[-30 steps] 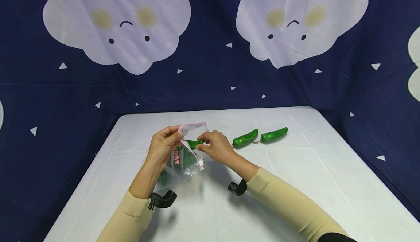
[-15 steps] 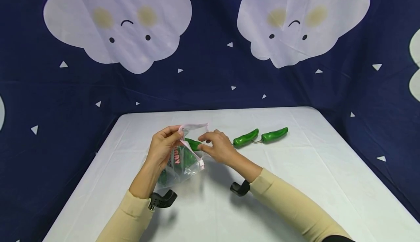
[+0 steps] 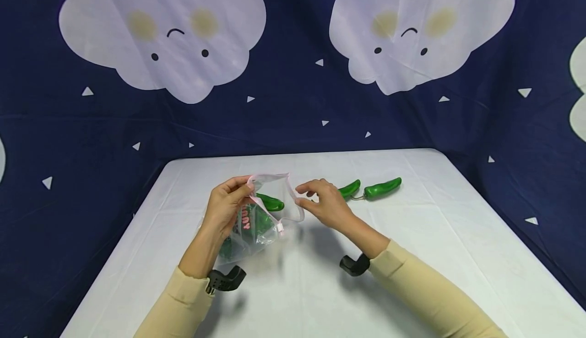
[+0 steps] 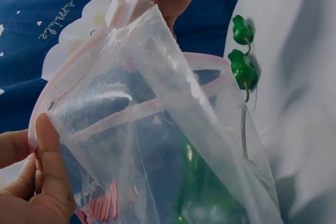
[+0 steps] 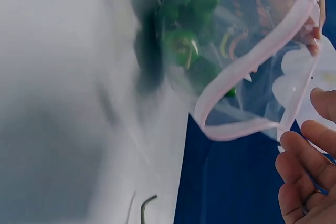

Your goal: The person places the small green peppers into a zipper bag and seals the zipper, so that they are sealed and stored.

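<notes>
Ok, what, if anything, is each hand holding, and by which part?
The left hand pinches the clear bag by its pink rim, at the opening. The right hand, just beside that rim, holds nothing.

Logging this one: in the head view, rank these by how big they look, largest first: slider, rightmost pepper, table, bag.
1. table
2. bag
3. rightmost pepper
4. slider, the small white piece on the bag's pink edge
None of these is a close call.
</notes>
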Tool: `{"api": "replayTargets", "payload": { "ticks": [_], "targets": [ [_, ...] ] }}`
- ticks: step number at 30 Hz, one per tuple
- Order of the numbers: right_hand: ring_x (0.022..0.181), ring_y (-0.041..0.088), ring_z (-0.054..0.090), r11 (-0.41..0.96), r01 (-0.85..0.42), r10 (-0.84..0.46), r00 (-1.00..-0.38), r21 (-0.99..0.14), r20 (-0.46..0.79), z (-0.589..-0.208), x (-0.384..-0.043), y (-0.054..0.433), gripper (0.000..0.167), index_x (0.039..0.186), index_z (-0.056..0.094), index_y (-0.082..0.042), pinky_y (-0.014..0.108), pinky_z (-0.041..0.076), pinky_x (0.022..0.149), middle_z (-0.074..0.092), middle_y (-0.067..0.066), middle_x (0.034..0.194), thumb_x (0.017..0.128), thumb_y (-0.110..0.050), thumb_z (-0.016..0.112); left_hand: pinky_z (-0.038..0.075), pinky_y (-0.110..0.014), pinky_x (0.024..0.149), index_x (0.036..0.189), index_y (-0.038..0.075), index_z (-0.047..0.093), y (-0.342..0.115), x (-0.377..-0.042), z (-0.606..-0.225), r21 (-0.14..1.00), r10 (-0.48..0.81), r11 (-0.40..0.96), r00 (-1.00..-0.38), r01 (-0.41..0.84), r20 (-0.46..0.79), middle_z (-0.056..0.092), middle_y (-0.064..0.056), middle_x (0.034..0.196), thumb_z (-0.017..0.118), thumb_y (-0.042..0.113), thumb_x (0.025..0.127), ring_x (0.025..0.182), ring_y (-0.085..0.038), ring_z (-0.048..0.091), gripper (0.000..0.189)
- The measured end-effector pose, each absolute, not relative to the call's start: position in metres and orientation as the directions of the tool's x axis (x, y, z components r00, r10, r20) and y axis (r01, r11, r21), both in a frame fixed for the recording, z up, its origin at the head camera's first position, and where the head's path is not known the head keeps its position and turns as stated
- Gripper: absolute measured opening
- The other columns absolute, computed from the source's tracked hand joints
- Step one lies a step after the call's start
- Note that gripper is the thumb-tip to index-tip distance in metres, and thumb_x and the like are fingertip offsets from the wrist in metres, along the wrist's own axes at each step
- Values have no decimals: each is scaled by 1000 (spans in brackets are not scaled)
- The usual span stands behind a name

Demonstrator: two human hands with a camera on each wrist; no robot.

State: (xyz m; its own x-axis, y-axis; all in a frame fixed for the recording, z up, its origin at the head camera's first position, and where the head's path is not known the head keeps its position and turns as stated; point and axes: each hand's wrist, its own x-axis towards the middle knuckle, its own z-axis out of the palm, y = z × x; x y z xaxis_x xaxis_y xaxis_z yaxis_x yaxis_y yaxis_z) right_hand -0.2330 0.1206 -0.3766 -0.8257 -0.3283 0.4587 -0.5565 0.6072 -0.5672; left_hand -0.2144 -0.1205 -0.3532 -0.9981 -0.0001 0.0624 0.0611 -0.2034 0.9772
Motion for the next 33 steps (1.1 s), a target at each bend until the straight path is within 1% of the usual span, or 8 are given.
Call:
{"api": "replayTargets", "payload": {
  "ticks": [6, 13, 17, 21, 26, 33],
  "targets": [
    [91, 16, 60, 626, -511, -295, -854, -589, 428, -379, -235, 140, 27, 107, 69, -15, 28, 47, 72, 71, -1, 102, 83, -26, 73, 54, -18, 67, 120, -10, 54, -122, -214, -353, 976, -3, -209, -998, 55, 55, 62, 6, 87, 58, 1, 91, 73, -8, 60, 31],
    [94, 22, 60, 631, -461, -255, -883, -624, 395, -387, -241, 162, 29, 108, 69, -13, 40, 51, 78, 70, 4, 104, 83, -26, 73, 54, -18, 67, 118, -8, 56, -123, -213, -352, 977, -7, -207, -999, 53, 53, 62, 5, 87, 58, 4, 91, 73, -8, 60, 29],
    [96, 25, 61, 646, -426, -227, -900, -633, 373, -394, -249, 176, 31, 110, 68, -12, 41, 51, 80, 69, 4, 106, 83, -27, 72, 54, -18, 67, 117, -8, 56, -124, -213, -353, 978, -7, -202, -999, 50, 50, 62, 6, 87, 59, 3, 91, 73, -8, 60, 29],
    [98, 26, 59, 666, -394, -205, -913, -633, 352, -400, -257, 189, 34, 112, 67, -12, 40, 50, 80, 69, 5, 108, 83, -27, 72, 54, -18, 67, 118, -8, 55, -124, -213, -352, 978, -5, -203, -999, 50, 50, 62, 6, 86, 59, 2, 91, 73, -8, 60, 30],
    [97, 24, 54, 694, -359, -186, -927, -624, 327, -406, -266, 204, 36, 115, 66, -11, 39, 46, 82, 68, 7, 111, 84, -28, 71, 54, -18, 66, 118, -9, 55, -123, -213, -353, 977, -5, -204, -998, 55, 55, 62, 6, 86, 58, 2, 91, 72, -8, 59, 30],
    [105, 30, 51, 719, -320, -172, -942, -617, 288, -411, -278, 219, 40, 119, 63, -8, 46, 43, 91, 64, 13, 120, 85, -29, 70, 54, -17, 68, 119, -9, 54, -123, -213, -355, 977, 5, -202, -998, 68, 70, 62, 4, 89, 59, 3, 91, 75, -8, 60, 31]
  ]
}}
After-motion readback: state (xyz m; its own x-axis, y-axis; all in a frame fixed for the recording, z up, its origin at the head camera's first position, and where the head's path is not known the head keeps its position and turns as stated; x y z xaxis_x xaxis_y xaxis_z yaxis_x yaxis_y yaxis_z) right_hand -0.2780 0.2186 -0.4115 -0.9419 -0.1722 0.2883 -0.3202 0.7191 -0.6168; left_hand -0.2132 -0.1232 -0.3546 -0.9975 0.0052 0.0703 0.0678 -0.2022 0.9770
